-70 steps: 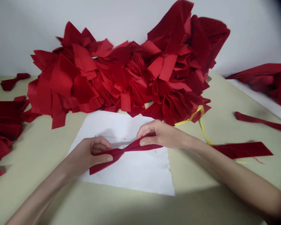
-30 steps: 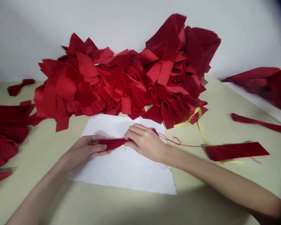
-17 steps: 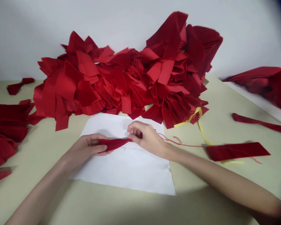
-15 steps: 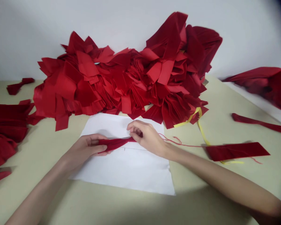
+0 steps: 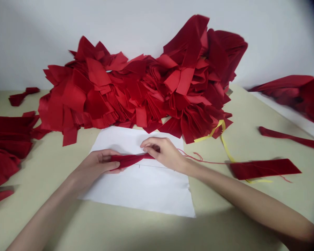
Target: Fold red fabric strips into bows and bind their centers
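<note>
My left hand (image 5: 95, 166) is closed on one end of a red fabric strip (image 5: 128, 160), thumb on top and fingers behind. The strip narrows toward the right and passes under my right hand (image 5: 164, 151). That hand is curled shut around its narrowed part, with thumb and forefinger bent together just above. Whatever lies between those two fingertips is hidden. From behind my right wrist a thin red thread (image 5: 211, 161) runs out to the right. Below both hands lies a white paper sheet (image 5: 146, 191) with a drawn line and short tick marks.
Behind the paper rises a large heap of red fabric strips (image 5: 138, 94). More red pieces (image 5: 7, 139) lie at the left. On the right are a flat red strip (image 5: 267, 168), yellow ribbon (image 5: 226, 146), a narrow twisted strip (image 5: 290, 136) and dark red cloth (image 5: 298, 92).
My right hand has shifted slightly to the left along the strip, uncovering a little more of the drawn line. My left hand stays nearly in place.
</note>
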The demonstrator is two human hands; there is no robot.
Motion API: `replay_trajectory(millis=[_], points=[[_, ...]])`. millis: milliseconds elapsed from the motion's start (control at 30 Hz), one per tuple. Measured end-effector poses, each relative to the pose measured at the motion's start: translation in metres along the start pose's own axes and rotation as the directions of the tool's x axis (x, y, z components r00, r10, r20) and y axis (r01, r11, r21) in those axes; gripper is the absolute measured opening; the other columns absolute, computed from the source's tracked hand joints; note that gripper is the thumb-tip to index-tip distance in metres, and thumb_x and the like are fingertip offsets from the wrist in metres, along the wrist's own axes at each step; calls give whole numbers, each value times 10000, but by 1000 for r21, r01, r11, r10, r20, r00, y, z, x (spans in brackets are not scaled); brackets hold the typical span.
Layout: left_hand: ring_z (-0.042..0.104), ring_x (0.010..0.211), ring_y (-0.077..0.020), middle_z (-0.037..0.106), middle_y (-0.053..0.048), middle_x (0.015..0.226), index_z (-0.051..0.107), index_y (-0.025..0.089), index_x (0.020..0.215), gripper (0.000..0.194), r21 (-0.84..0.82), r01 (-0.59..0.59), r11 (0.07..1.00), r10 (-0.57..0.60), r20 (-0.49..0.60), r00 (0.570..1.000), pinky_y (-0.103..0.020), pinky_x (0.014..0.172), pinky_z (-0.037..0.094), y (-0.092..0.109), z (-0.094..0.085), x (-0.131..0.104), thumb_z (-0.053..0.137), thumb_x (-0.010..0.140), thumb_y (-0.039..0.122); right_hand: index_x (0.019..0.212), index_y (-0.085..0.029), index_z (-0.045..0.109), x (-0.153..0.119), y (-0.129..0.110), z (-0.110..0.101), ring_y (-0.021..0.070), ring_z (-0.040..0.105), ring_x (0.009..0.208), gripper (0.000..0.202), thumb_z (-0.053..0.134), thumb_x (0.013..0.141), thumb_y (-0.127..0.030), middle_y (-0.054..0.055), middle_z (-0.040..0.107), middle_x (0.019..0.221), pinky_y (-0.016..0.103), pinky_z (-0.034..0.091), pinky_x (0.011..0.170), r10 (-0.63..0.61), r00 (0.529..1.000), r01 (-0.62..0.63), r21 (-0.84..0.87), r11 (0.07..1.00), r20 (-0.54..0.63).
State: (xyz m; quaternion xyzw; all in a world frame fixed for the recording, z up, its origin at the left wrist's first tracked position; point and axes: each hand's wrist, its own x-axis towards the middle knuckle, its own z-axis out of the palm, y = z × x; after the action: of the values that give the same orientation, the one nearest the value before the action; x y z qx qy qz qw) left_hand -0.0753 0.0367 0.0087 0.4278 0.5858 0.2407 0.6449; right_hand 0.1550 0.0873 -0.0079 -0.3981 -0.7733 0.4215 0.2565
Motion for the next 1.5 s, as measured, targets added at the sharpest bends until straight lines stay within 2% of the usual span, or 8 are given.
replay_trajectory(millis=[267, 467, 700, 1000, 1200, 1367, 1433, 1500], points=[[627, 779, -136, 682, -1, 876, 641, 198, 940, 185, 49, -65, 997, 65, -5, 998, -218, 700, 495, -3, 0, 1, 634, 757, 221, 922, -176, 603, 5, 5, 5, 90, 524, 646, 189, 652, 764, -267, -14, 588, 751, 213, 418, 607, -4, 1000, 4, -121, 993, 2], [609, 738, -120, 675, 19, 844, 635, 218, 951, 175, 85, -123, 989, 126, -34, 991, -196, 654, 480, -2, 5, -1, 625, 778, 245, 927, -176, 587, 1, -4, -2, 117, 552, 770, 112, 490, 889, -216, 24, 620, 890, 251, 420, 722, -113, 993, 99, -246, 964, -43], [613, 702, -100, 684, 6, 845, 624, 202, 942, 178, 19, -100, 995, 101, -68, 993, -174, 622, 481, -2, 2, -1, 655, 773, 250, 997, -119, 609, -18, -21, -2, 196, 529, 847, 202, 456, 912, -219, 84, 627, 847, 337, 406, 788, -333, 919, 381, -692, 613, 211], [666, 855, -152, 690, -6, 953, 602, 205, 928, 257, -308, -14, 951, 15, 0, 1000, -256, 803, 549, -3, 2, -1, 734, 707, 201, 886, -145, 630, -16, -24, -9, 175, 539, 855, 143, 487, 885, -152, 47, 648, 830, 316, 397, 794, -375, 925, 326, -637, 698, 62], [687, 674, -141, 700, 11, 726, 557, 192, 858, 233, -75, -46, 996, 35, -141, 989, -210, 651, 562, 5, 21, -8, 713, 727, 306, 836, -147, 640, -32, -38, -17, 182, 556, 866, 108, 533, 851, -147, 34, 659, 798, 316, 404, 787, -372, 928, 284, -706, 648, 32], [680, 699, -171, 711, -26, 739, 573, 187, 933, 242, 77, -128, 989, 133, -65, 989, -279, 699, 559, 4, 25, -13, 609, 800, 386, 886, -171, 650, -63, -30, -93, 210, 562, 975, 155, 516, 830, -115, 59, 680, 933, 352, 389, 879, -361, 920, 69, -841, 536, -154], [674, 748, -173, 713, -36, 775, 584, 187, 914, 236, 106, -131, 986, 140, -88, 986, -292, 756, 545, 2, 23, -12, 588, 811, 399, 941, -187, 647, -88, -7, -149, 196, 576, 955, 171, 533, 819, -152, 66, 668, 998, 319, 406, 868, -250, 908, -173, -842, 511, -338], [669, 772, -178, 711, -40, 799, 591, 190, 902, 243, 121, -117, 986, 129, -96, 987, -309, 790, 534, 0, 21, -11, 575, 816, 417, 999, -211, 637, -121, 27, -210, 188, 589, 931, 229, 559, 789, -166, 59, 660, 1049, 277, 420, 802, -31, 805, -534, -748, 394, -592]])
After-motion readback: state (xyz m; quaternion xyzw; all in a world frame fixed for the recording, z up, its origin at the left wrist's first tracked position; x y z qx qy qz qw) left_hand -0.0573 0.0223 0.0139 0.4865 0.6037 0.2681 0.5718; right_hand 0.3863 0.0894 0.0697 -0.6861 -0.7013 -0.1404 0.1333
